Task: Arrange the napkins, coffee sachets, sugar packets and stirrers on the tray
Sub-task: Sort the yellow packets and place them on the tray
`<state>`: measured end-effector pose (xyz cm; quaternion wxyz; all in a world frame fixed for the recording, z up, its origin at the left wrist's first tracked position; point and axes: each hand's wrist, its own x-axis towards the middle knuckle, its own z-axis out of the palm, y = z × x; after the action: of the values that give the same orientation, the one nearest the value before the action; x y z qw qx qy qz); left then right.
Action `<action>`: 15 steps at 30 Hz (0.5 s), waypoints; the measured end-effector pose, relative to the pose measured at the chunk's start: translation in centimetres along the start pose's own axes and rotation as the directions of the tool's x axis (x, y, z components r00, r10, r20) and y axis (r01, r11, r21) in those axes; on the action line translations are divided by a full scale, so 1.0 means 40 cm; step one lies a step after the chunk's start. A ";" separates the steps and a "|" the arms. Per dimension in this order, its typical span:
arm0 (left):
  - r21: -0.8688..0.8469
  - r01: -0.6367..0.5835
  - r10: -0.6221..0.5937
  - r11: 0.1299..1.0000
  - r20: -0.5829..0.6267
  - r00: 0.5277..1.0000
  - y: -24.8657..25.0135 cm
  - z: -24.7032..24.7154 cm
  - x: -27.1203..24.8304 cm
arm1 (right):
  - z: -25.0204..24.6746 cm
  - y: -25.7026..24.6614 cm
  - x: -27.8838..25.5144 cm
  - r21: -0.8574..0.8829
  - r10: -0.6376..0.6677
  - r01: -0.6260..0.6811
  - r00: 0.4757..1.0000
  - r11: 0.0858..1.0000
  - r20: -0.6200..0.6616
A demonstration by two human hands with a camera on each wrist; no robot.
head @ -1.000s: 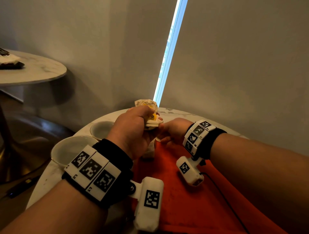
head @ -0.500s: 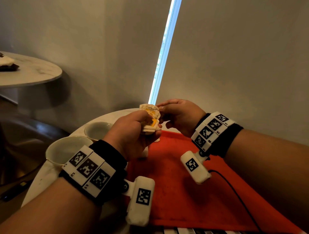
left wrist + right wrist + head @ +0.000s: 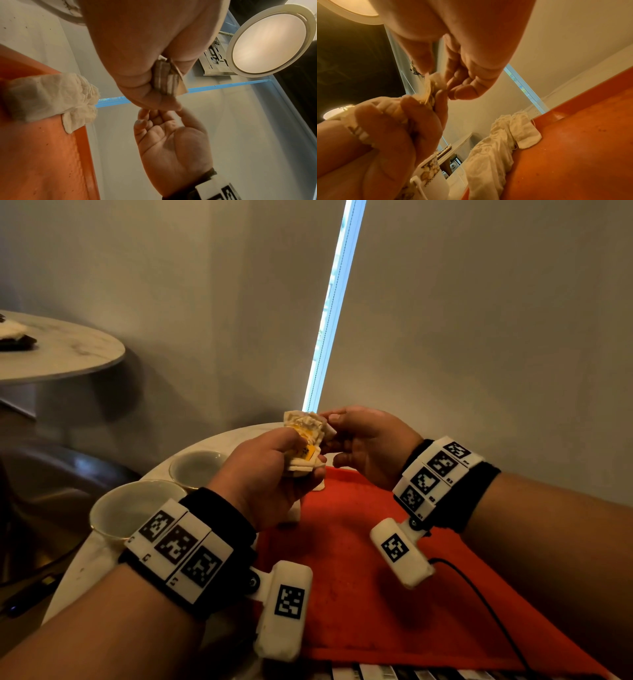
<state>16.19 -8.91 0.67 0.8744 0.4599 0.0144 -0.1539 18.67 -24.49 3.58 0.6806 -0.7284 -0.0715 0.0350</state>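
Below both hands lies the tray (image 3: pixel 376 559), with a crumpled napkin (image 3: pixel 51 94) at its far edge. Above it the left hand (image 3: pixel 270 477) has its fingers curled tight round a wad of packets (image 3: pixel 306 440). Just beyond its fingertips, the right hand (image 3: pixel 366 446) pinches the wad's top edge, other fingers loosely bent. The packets look light, thin and crinkly, likely to slip; best peeled off singly by an edge.

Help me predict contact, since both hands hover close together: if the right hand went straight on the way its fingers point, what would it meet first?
Most likely the bundle of packets gripped by the left hand; the right hand already has its fingertips at the bundle's top edge, though actual contact is unclear.
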 end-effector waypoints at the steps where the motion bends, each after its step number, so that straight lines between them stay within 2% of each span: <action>1: -0.008 -0.006 0.006 1.000 -0.002 1.000 0.001 0.001 0.000 | -0.001 0.000 -0.002 0.011 0.003 -0.003 1.000 1.000 0.014; 5: -0.023 -0.006 0.006 1.000 0.002 1.000 0.002 0.000 -0.001 | -0.007 0.012 0.003 -0.128 -0.055 0.045 0.996 0.991 -0.074; 11: -0.028 -0.009 0.010 1.000 0.010 1.000 0.005 -0.002 -0.004 | -0.008 0.014 0.012 -0.050 -0.030 0.021 0.982 0.999 -0.186; 15: -0.026 -0.005 0.005 1.000 0.008 1.000 0.003 -0.001 -0.002 | -0.013 0.007 0.006 0.012 -0.001 0.003 0.989 1.000 -0.146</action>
<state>16.15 -8.80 0.77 0.8808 0.4479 0.0117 -0.1532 19.00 -25.00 3.34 0.6884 -0.7247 -0.0219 -0.0188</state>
